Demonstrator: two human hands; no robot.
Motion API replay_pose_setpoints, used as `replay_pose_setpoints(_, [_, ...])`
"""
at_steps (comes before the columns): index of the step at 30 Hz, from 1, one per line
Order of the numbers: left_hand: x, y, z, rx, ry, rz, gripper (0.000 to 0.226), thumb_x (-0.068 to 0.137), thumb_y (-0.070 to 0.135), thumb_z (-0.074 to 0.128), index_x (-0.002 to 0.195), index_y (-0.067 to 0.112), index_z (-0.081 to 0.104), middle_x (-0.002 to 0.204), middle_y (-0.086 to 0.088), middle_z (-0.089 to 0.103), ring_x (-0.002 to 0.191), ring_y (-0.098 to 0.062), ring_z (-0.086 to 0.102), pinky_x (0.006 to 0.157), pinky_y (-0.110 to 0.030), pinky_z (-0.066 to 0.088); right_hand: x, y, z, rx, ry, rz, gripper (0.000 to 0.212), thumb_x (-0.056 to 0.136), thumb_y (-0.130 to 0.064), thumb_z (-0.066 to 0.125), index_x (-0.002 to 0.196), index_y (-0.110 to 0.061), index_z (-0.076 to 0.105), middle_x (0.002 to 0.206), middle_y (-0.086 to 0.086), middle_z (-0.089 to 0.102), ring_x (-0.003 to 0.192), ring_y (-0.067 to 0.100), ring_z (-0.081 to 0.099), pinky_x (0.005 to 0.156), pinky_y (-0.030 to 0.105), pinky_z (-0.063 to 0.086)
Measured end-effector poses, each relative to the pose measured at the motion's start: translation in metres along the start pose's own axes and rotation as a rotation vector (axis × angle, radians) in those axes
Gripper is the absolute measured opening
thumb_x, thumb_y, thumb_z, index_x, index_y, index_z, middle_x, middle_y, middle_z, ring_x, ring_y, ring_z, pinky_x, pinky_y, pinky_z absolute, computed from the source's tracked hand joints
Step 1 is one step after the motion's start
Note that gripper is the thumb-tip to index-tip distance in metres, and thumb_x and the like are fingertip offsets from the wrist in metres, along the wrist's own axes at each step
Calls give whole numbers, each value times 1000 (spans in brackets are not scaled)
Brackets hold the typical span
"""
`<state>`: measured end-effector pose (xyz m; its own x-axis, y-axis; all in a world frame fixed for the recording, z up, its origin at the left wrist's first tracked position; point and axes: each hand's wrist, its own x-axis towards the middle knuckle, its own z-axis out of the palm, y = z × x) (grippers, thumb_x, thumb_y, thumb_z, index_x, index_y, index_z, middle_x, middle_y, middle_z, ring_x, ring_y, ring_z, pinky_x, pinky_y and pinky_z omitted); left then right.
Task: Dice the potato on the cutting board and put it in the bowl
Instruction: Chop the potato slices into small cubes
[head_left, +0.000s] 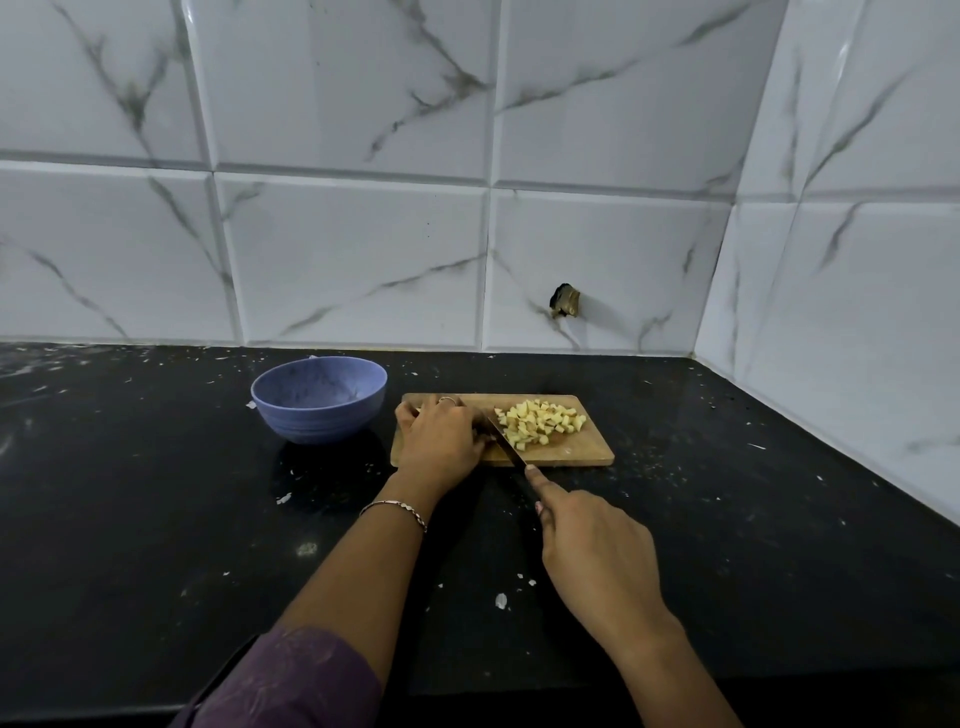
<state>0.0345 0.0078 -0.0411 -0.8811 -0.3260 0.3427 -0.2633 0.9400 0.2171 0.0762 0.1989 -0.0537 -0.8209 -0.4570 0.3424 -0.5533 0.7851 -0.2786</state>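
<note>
A wooden cutting board (571, 452) lies on the black counter. A heap of pale yellow potato dice (540, 422) sits on its right half. My left hand (441, 439) rests curled over the board's left half; whatever potato lies under it is hidden. My right hand (592, 556) grips a knife handle, forefinger stretched along the spine. The knife blade (505, 441) angles down onto the board between my left hand and the dice. A blue bowl (319, 397) stands left of the board; I see nothing inside it.
The black counter (156, 519) is flecked with white specks and scraps. White marble-look tiled walls rise behind and on the right, meeting in a corner. A dark hole (565, 301) marks the back wall above the board.
</note>
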Motion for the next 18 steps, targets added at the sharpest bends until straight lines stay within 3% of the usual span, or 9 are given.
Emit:
replay_pose_setpoints(7, [1,-1,5,23,35,2,27,96,36,53,119,33,66,128,1,57,128,-21,42,106,-51,19,-2,-4,-1,-100,-38,-16,60,106,-27,40,156,-39,9,95,-7,49,73,6,47,54,21,30])
replay_pose_setpoints(13, [3,0,8,55,68,-45,29,94,37,52,112,25,71,122,2,62,123,-21,46,106,-51,20,1,-10,0,-195,-118,-33,71,103,-19,49,158,-35,7,108,0,53,77,10,47,64,25,39])
replay_pose_setpoints(18, [3,-2,11,45,67,-56,28,93,41,57,111,25,71,120,3,63,123,-19,47,104,-50,20,-3,-12,1,-156,-47,48,66,105,-21,44,158,-35,7,101,-2,50,74,9,45,52,22,28])
